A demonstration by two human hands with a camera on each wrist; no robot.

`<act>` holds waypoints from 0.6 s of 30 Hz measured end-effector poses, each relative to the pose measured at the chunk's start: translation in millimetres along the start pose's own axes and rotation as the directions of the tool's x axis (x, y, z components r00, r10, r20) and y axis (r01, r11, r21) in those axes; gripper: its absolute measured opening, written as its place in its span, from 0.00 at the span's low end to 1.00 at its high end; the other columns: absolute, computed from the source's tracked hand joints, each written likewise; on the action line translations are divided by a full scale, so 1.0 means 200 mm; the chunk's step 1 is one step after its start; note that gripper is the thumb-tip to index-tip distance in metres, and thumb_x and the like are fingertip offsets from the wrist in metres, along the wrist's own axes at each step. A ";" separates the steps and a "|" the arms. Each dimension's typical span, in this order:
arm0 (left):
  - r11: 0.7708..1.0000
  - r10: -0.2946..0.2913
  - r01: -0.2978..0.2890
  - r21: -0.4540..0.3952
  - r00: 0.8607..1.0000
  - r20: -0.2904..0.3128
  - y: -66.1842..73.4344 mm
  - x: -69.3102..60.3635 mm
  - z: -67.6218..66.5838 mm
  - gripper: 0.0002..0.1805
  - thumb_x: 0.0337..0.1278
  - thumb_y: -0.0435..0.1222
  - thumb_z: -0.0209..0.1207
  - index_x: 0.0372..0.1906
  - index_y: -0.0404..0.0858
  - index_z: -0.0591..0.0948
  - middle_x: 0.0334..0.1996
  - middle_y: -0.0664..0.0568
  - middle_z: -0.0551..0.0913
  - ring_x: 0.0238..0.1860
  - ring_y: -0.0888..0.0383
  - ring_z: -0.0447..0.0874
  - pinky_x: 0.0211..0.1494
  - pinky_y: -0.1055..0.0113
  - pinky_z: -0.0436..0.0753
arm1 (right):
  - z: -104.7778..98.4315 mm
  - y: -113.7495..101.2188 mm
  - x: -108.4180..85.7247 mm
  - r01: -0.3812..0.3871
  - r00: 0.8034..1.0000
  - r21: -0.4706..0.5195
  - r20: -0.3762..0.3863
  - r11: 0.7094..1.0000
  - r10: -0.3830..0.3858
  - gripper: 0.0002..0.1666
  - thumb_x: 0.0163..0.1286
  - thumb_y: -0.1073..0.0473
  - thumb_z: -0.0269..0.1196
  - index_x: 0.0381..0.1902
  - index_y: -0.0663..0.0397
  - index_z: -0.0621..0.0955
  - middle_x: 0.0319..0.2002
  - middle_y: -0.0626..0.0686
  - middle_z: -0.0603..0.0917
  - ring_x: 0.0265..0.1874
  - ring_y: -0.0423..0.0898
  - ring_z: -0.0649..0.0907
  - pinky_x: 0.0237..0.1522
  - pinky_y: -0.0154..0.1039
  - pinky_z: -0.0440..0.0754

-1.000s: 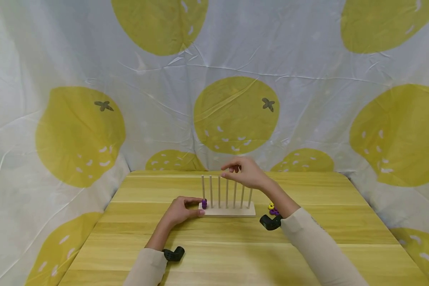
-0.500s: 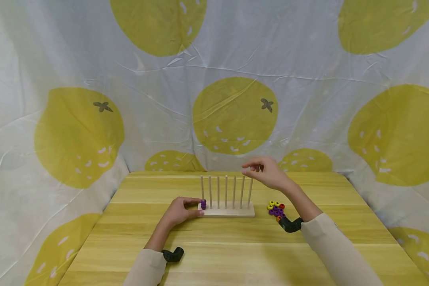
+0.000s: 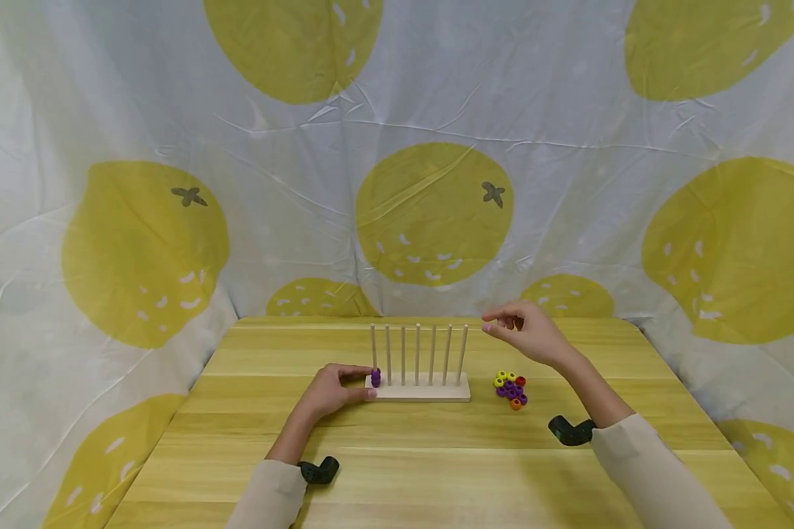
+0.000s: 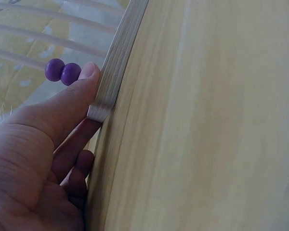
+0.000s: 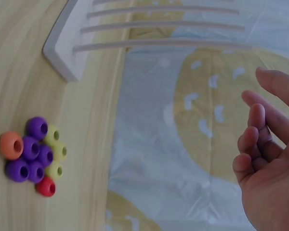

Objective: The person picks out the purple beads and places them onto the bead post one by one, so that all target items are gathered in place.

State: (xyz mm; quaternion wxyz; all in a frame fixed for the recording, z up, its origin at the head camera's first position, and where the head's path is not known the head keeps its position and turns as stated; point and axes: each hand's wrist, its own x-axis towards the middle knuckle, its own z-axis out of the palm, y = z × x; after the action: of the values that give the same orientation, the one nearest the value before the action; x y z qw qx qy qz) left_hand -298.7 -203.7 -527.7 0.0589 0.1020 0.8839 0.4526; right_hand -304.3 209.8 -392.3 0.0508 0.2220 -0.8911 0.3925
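A wooden stand point(image 3: 420, 394) with a row of upright pegs sits in the middle of the table. My left hand point(image 3: 328, 390) holds the left end of its base between thumb and fingers, which the left wrist view also shows. Two purple beads point(image 4: 62, 71) are stacked low on the leftmost peg, close to the thumb. My right hand point(image 3: 531, 332) hovers to the right of the pegs, fingers loosely bent and nothing between them. Below it on the table lies a cluster of loose beads: purple beads point(image 5: 31, 148), yellow beads point(image 5: 60, 150), an orange bead point(image 5: 11, 145) and a red bead point(image 5: 46, 186).
The wood-grain table point(image 3: 397, 470) stretches around the stand. Behind it hangs a white cloth point(image 3: 291, 191) with large yellow fruit prints. A black wrist camera sits at each cuff, one by the left sleeve point(image 3: 271, 488) and one by the right sleeve point(image 3: 655, 470).
My right hand has moved right, from above the middle pegs to beyond the last one, uncovering the loose beads. The left hand has kept its place on the base.
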 end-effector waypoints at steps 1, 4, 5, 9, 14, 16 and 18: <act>1.000 -0.001 0.001 -0.001 1.000 0.001 0.00 0.00 0.00 0.26 0.48 0.54 0.78 0.56 0.59 0.88 0.61 0.54 0.85 0.68 0.45 0.78 0.70 0.45 0.76 | -0.01 0.02 -0.01 -0.007 1.000 -0.002 -0.003 1.000 0.007 0.17 0.73 0.45 0.67 0.51 0.47 0.89 0.34 0.49 0.80 0.27 0.46 0.72 0.29 0.36 0.70; 1.000 0.003 -0.003 -0.007 1.000 -0.003 0.00 0.00 0.00 0.26 0.48 0.53 0.78 0.55 0.59 0.88 0.61 0.54 0.86 0.68 0.45 0.78 0.70 0.44 0.76 | -0.03 0.06 -0.05 -0.024 1.000 -0.005 -0.015 1.000 0.024 0.17 0.72 0.44 0.68 0.51 0.46 0.89 0.33 0.49 0.80 0.27 0.46 0.72 0.28 0.36 0.71; 1.000 -0.002 0.002 -0.014 1.000 -0.005 0.00 0.00 0.00 0.26 0.48 0.53 0.78 0.55 0.59 0.88 0.61 0.55 0.85 0.68 0.46 0.78 0.71 0.45 0.75 | -0.03 0.07 -0.06 -0.030 0.999 -0.004 -0.019 1.000 0.030 0.17 0.72 0.44 0.68 0.51 0.46 0.89 0.32 0.49 0.80 0.26 0.46 0.72 0.28 0.36 0.71; 1.000 0.008 -0.009 -0.012 1.000 -0.015 0.00 0.00 0.00 0.25 0.48 0.53 0.78 0.55 0.59 0.88 0.61 0.55 0.86 0.69 0.46 0.77 0.72 0.44 0.75 | -0.05 0.13 -0.10 -0.044 0.999 -0.006 -0.025 0.999 0.044 0.18 0.72 0.45 0.68 0.51 0.48 0.89 0.31 0.49 0.80 0.25 0.45 0.73 0.27 0.36 0.71; 1.000 0.010 -0.010 -0.002 1.000 -0.018 0.00 0.00 0.00 0.26 0.47 0.53 0.78 0.55 0.58 0.88 0.60 0.55 0.86 0.69 0.45 0.77 0.72 0.45 0.75 | -0.06 0.20 -0.15 -0.065 0.997 -0.021 -0.033 0.998 0.065 0.19 0.72 0.45 0.68 0.51 0.51 0.88 0.30 0.49 0.80 0.25 0.44 0.74 0.27 0.35 0.72; 1.000 0.009 -0.009 -0.002 1.000 -0.016 0.00 0.00 0.00 0.26 0.47 0.53 0.78 0.55 0.58 0.88 0.60 0.55 0.86 0.68 0.46 0.78 0.72 0.45 0.75 | -0.06 0.23 -0.17 -0.073 0.997 -0.026 -0.036 0.997 0.072 0.19 0.72 0.45 0.68 0.52 0.51 0.88 0.30 0.49 0.80 0.26 0.44 0.74 0.27 0.35 0.72; 1.000 0.011 -0.011 -0.003 1.000 -0.016 0.00 0.00 0.00 0.26 0.47 0.53 0.78 0.55 0.58 0.88 0.60 0.55 0.86 0.68 0.46 0.78 0.72 0.45 0.75 | -0.06 0.25 -0.19 -0.080 0.996 -0.027 -0.038 0.996 0.079 0.20 0.72 0.45 0.68 0.52 0.51 0.88 0.30 0.50 0.80 0.26 0.44 0.74 0.27 0.35 0.72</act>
State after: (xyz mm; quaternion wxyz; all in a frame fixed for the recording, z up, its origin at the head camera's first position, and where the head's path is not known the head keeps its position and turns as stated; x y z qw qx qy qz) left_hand -298.2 -203.2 -527.1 0.0494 0.1033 0.8831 0.4550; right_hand -293.6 262.4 -427.4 0.0545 0.1783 -0.9037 0.3855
